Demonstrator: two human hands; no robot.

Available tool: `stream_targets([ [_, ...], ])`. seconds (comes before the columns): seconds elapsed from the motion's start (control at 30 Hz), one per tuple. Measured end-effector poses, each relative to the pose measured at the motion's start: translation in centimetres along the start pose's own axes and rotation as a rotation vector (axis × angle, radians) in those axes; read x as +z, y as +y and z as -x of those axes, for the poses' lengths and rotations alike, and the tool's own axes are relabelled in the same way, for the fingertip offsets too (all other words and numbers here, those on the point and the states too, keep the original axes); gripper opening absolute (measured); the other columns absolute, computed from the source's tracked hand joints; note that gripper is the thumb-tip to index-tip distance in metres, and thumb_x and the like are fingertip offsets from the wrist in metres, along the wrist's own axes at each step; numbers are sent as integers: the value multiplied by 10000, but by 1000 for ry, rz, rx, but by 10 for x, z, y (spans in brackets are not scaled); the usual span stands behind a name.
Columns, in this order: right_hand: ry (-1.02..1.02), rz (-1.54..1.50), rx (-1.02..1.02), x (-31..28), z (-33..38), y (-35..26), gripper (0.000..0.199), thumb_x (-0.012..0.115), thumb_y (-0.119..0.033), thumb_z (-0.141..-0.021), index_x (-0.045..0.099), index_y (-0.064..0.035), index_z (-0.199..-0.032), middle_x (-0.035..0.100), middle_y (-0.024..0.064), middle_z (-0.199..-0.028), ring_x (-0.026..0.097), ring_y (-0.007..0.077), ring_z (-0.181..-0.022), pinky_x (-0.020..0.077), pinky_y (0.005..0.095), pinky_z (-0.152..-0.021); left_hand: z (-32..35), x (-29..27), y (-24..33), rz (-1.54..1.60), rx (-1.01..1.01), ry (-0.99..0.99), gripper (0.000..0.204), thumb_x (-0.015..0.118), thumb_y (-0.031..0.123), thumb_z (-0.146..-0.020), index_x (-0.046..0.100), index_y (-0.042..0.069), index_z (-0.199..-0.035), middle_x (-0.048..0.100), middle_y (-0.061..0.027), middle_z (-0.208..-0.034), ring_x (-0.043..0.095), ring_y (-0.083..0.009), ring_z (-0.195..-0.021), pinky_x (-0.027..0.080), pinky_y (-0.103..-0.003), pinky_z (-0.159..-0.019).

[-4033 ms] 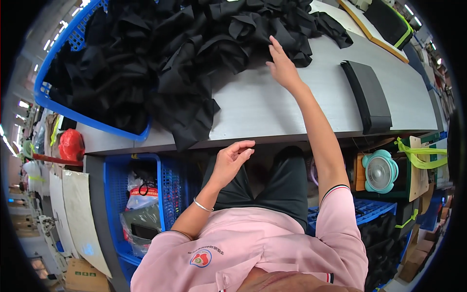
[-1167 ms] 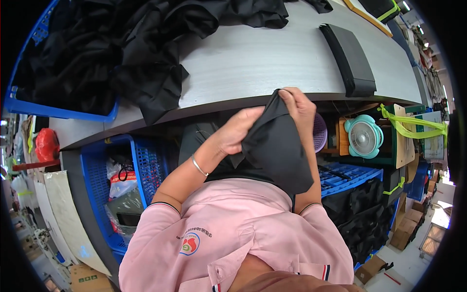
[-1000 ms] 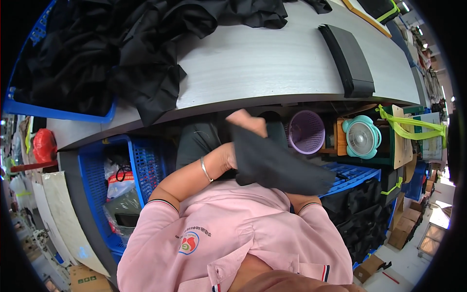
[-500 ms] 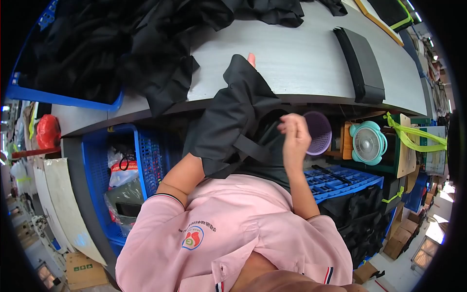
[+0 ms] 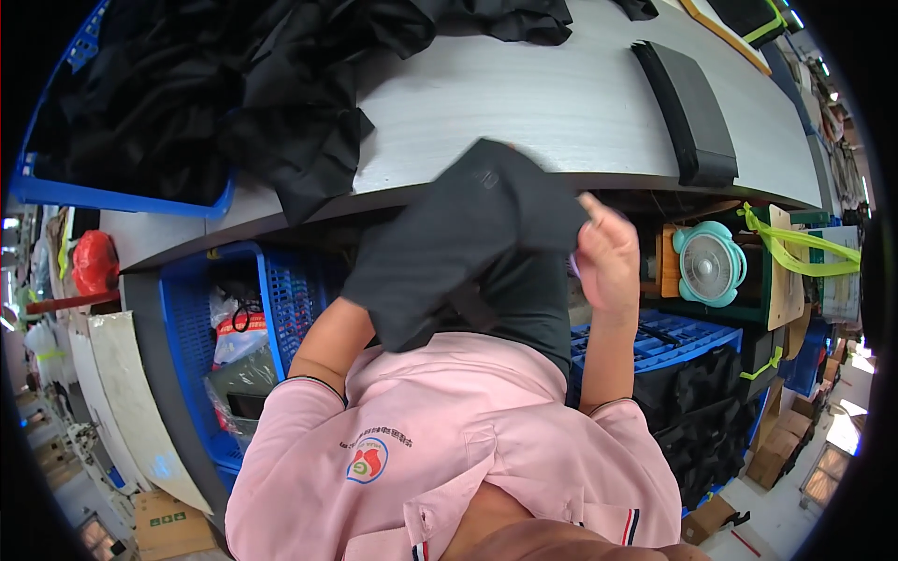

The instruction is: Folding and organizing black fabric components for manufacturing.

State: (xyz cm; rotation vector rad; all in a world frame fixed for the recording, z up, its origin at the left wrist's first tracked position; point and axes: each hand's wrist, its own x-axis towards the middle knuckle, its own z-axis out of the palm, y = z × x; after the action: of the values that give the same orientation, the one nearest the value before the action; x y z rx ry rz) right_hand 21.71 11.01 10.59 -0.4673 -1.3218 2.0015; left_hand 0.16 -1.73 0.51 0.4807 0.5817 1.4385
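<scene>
Counter [image 5: 561, 103] spans the far side, with a heap of black clothes [image 5: 234, 84] at its far left. Nearer, a black cloth [image 5: 458, 234] drapes over the left hand, hidden beneath, so I cannot tell how its fingers lie. The right hand [image 5: 606, 257] grips the cloth's right edge, fingers curled. A teal fan [image 5: 709, 265] sits right.

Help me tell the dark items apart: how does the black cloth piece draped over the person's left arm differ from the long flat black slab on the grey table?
The black cloth piece is soft and creased, held up off the table; the flat black slab looks rigid and lies on the grey table. The cloth hides the left hand; the slab is untouched, with the right hand below the table edge. Both are black.
</scene>
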Motion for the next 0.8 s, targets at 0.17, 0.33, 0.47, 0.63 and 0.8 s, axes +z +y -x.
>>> stream_targets([
  [0.17,240,215,-35,-20,-55,5,283,597,-149,-993,612,51,-1192,672,69,-1084,605,111,-986,466,245,-887,-9,37,-33,-23,31,39,360,611,161,-978,573,-5,-1294,645,-84,-1233,640,-214,-1071,523,-356,-948],
  [0.33,415,605,-306,4,-34,12,330,587,-151,-996,552,5,-1285,646,109,-1178,628,183,-1079,498,282,-897,-26,9,-5,-30,74,106,361,612,162,-976,574,-6,-1293,646,-83,-1234,639,-218,-1073,520,-363,-954],
  [0.47,309,1265,-697,14,-27,30,650,777,-72,-782,492,33,-1356,540,182,-1316,523,327,-1239,402,398,-1057,-25,5,-3,-46,84,151,362,613,163,-975,576,-7,-1292,647,-81,-1235,639,-221,-1075,517,-369,-959],
  [0.63,307,1495,-796,9,-39,43,612,750,-6,-683,578,11,-1271,567,161,-1289,524,317,-1225,387,463,-1073,-26,19,-18,-65,96,196,363,614,164,-973,577,-8,-1290,649,-79,-1236,638,-226,-1078,514,-377,-965],
  [0.8,-244,1111,-502,0,-38,14,203,697,43,-694,691,-10,-890,660,130,-1063,592,304,-1142,394,479,-1078,-42,9,-12,-65,143,269,364,615,165,-971,578,-9,-1289,650,-78,-1237,637,-230,-1080,511,-384,-971],
])
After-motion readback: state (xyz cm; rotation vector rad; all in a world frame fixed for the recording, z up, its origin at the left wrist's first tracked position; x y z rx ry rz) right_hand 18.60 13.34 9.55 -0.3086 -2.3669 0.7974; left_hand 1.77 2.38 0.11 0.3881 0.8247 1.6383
